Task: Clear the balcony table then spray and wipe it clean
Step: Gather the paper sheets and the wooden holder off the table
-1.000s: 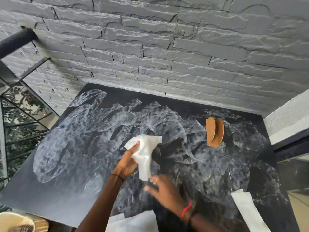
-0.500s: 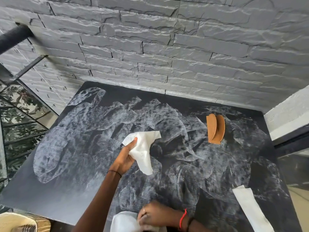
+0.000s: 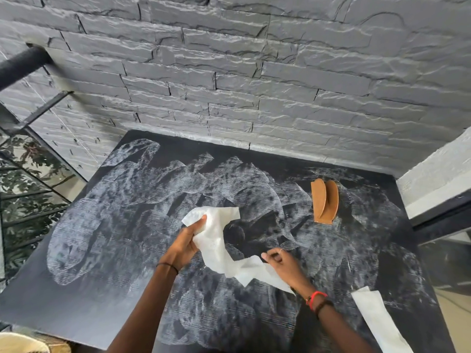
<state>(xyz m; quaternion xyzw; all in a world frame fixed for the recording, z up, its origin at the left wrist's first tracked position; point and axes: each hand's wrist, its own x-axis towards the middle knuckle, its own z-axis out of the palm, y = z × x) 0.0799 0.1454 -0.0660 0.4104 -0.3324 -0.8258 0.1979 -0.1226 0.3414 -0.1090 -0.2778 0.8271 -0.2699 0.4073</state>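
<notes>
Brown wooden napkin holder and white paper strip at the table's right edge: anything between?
Head view: nothing. Only bare, white-streaked black tabletop separates the brown wooden napkin holder from the white paper strip.

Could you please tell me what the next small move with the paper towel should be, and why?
Probably gather the paper towel into a wad and press it onto the table: it hangs loosely between the left hand and right hand, while white streaks cover the top.
</notes>
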